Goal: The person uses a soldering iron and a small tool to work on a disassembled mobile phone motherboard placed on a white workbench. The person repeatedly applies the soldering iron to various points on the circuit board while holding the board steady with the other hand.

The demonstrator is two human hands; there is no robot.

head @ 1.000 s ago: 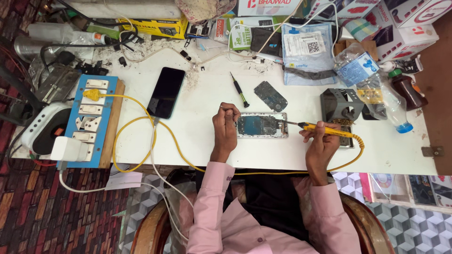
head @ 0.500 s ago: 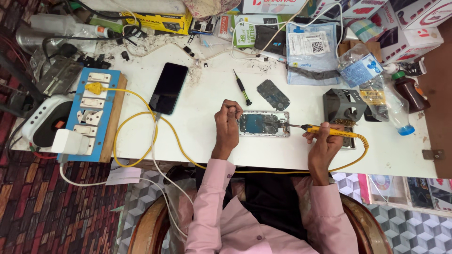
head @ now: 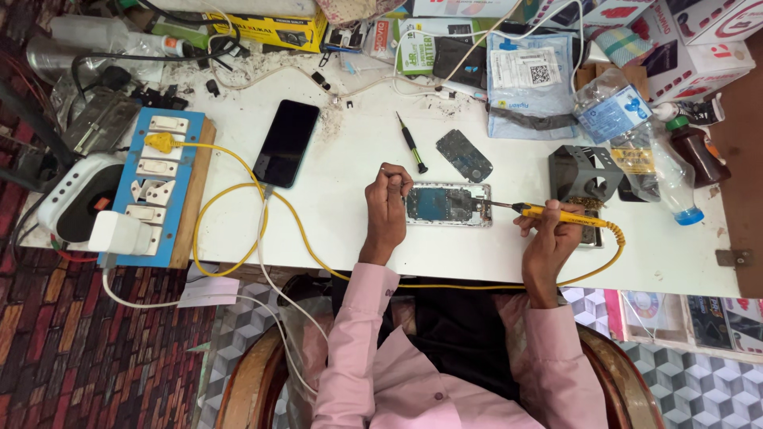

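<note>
A person in a pink shirt is sitting at a white bench (head: 477, 262), seen from overhead. An opened phone (head: 447, 205) with its back cover off is lying flat near the middle of the bench, its circuit board exposed.

The left hand (head: 387, 202) is resting at the phone's 9 o'clock edge, its fingers (head: 395, 176) pressing together around a thin metal tool – too small to make out what kind. The right hand (head: 548, 234) is sitting at the phone's 4 o'clock, its fingers wrapping around the yellow handle of a soldering iron (head: 556, 214). The iron's tip is pointing toward 9 o'clock and is reaching the phone's right end; whether it is touching the board cannot be told.

The iron's yellow cord (head: 238, 191) is running along the bench's near edge, looping, and ending at a blue switchboard (head: 159, 183) far toward 9 o'clock. A dark smartphone (head: 286, 143) is lying face up at the opened phone's 10 o'clock. A small screwdriver (head: 412, 144) and a loose grey back cover (head: 464, 156) are lying just beyond the phone at 12 o'clock. A grey metal stand (head: 574, 170) is standing at 2 o'clock – beside it, a clear plastic bottle (head: 636, 143) is lying on its side.
</note>
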